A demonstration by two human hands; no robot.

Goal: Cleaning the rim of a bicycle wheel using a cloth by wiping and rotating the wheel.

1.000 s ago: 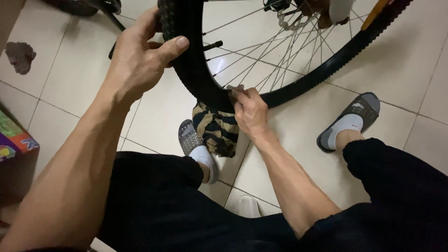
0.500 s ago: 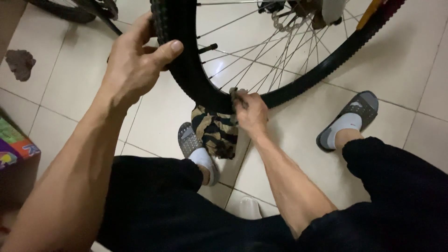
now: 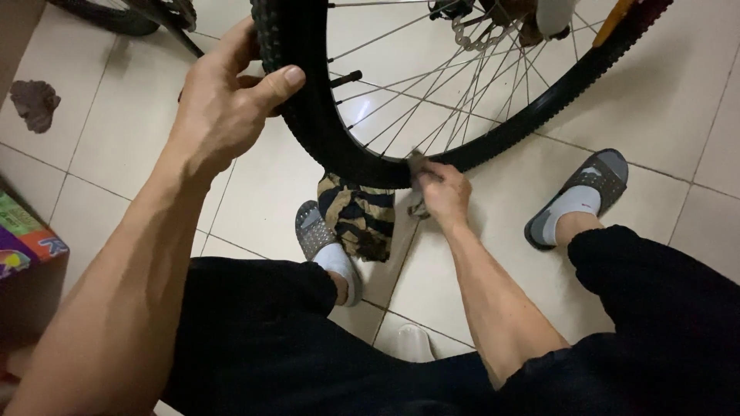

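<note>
Left hand [image 3: 223,108] clasps the knobbly tyre [image 3: 308,115] of the bicycle wheel at its outer edge, thumb over the tread. Right hand [image 3: 443,192], fingers closed on a small rag [image 3: 417,163], presses it against the wheel's lowest arc, just above the tiled floor [image 3: 663,108]; a striped cloth [image 3: 358,219] lies beneath.

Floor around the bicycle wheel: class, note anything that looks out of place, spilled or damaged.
A dark crumpled scrap lies loose on the pale tiles at upper left, and a striped cloth sits bunched under the tyre. Nothing looks spilled or broken.
</note>
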